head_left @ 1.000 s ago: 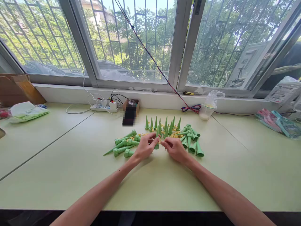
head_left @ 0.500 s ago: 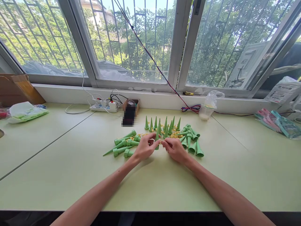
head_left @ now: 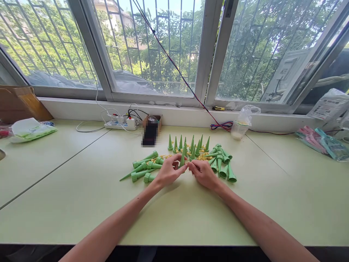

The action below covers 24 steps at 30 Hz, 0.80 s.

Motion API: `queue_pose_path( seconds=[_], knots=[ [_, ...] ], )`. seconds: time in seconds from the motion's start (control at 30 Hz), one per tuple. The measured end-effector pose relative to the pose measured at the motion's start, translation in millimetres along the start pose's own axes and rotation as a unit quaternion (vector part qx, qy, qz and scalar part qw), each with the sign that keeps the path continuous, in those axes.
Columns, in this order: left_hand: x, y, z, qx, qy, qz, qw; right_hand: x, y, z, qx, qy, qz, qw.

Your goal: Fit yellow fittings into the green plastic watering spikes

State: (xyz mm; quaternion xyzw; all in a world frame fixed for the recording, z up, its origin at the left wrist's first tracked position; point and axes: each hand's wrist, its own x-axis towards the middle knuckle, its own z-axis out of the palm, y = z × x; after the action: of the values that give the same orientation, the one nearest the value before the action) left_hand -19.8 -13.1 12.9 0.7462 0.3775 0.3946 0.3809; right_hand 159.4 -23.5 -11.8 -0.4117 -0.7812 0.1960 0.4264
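My left hand [head_left: 169, 170] is closed around the lower part of an upright green plastic spike [head_left: 183, 158]. Close beside it, my right hand [head_left: 202, 172] has its thumb and finger pinched at the spike's base; what they pinch is too small and covered to make out. Several green spikes [head_left: 180, 142] stand upright behind my hands, with small yellow pieces [head_left: 203, 155] among them. Left of my hands lie green spikes with ribbed caps [head_left: 139, 175]. Hollow green cones [head_left: 231, 172] lie in a pile on the right.
At the back of the pale green table [head_left: 174, 222] are a power strip [head_left: 120, 125], a small box [head_left: 159, 120] with a pixelated dark item, coiled wire [head_left: 224, 126] and a bagged plastic cup [head_left: 240, 129]. Plastic packets [head_left: 324, 142] lie at right, a cardboard box [head_left: 24, 103] at left.
My left thumb has shifted slightly over the spike's base, hiding more of it. Both hands otherwise keep their place, and the surrounding pieces have not moved.
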Motion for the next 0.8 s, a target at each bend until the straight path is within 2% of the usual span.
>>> queue_pose_path(
  seconds=[0.3,0.8],
  knots=[
    [1.9,-2.2,0.2,0.007,0.025,0.001,1.000,0.9,-5.6,-2.1,-0.006,-0.003,0.002,1.000],
    [2.7,-3.5,0.7,-0.007,0.021,-0.017,1.000,0.8,-7.6,-2.5,0.004,-0.009,0.003,1.000]
  ],
)
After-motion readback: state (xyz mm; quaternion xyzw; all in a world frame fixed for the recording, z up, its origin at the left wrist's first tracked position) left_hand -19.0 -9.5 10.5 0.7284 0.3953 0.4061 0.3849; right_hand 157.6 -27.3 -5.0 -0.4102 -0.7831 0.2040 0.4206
